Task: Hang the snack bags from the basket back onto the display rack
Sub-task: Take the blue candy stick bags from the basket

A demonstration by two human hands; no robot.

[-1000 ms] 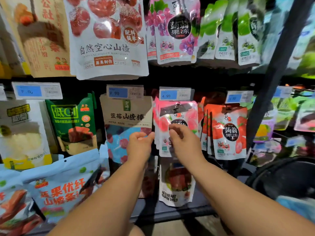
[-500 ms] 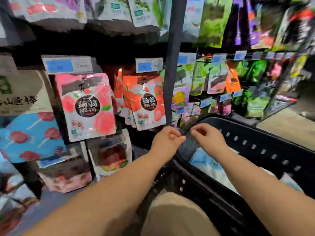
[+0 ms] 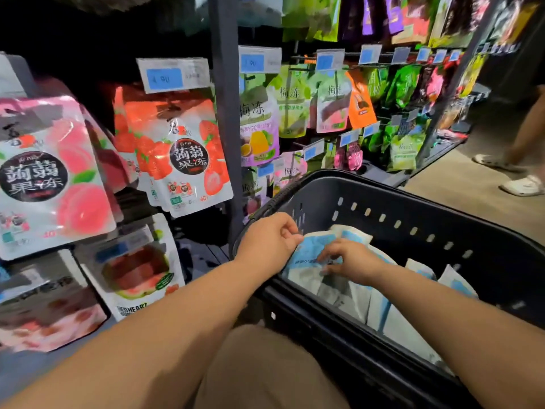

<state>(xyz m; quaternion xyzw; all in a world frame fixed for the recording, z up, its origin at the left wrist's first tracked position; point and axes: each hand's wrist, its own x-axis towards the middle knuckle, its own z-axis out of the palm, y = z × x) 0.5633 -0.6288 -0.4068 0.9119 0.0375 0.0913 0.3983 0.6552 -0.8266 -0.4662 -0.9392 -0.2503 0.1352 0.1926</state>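
A black plastic basket (image 3: 442, 219) stands at the lower right and holds several blue-and-white snack bags. My left hand (image 3: 269, 242) reaches over the near rim and pinches the top edge of the uppermost blue-and-white bag (image 3: 309, 249). My right hand (image 3: 351, 259) lies on the face of the same bag with bent fingers touching it. More bags (image 3: 454, 283) lean upright further right in the basket. The display rack (image 3: 225, 113) rises to the left and behind, hung with bags under blue price tags.
Peach jelly bags (image 3: 44, 178) and strawberry jelly bags (image 3: 188, 154) hang left of the rack's dark post. Green and purple bags (image 3: 292, 107) hang to its right. Another person's feet (image 3: 522, 185) stand on the floor at far right. My knee (image 3: 265, 364) is below the basket's near edge.
My view swung right, from the rack to the basket. Both hands left the hanging jelly bags, came down over the basket rim and now rest on a blue-and-white bag inside.
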